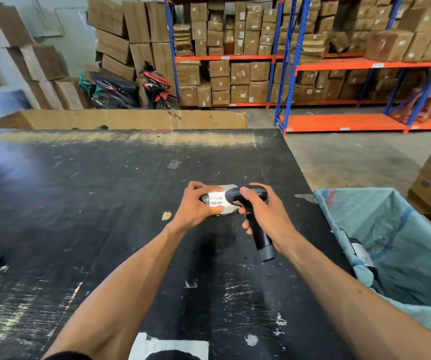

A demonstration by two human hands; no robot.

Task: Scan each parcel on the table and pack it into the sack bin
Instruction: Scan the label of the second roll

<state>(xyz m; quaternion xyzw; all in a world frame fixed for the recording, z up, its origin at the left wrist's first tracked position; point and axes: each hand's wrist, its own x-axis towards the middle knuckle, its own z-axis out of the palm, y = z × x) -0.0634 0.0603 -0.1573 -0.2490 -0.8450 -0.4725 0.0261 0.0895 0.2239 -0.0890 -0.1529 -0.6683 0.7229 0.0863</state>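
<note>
**Figure: Scanner held against the parcel label, sack bin to the right**

The left hand [196, 206] grips a small dark parcel [218, 201] above the black table [105, 203], fingers curled over its far edge and thumb pressing near the white barcode label [217, 200], which faces up toward the camera. The right hand [263, 211] is wrapped round the handle of a black handheld scanner [250, 216], whose head lies just beside the label, over the parcel's right end. The parcel's long axis runs left to right, roughly in line with the scanner head; the scanner's handle slants down toward the person. The sack bin [396, 242], lined with pale blue woven material, stands open well to the right of both hands, so the scanner hand is the nearer, while the parcel-holding hand would have to cross over. The scan appears to be the step in hand. Much of the parcel is hidden by fingers and scanner head; the trigger finger cannot be made out. A labelled item lies inside the bin, partly cut off.
</note>
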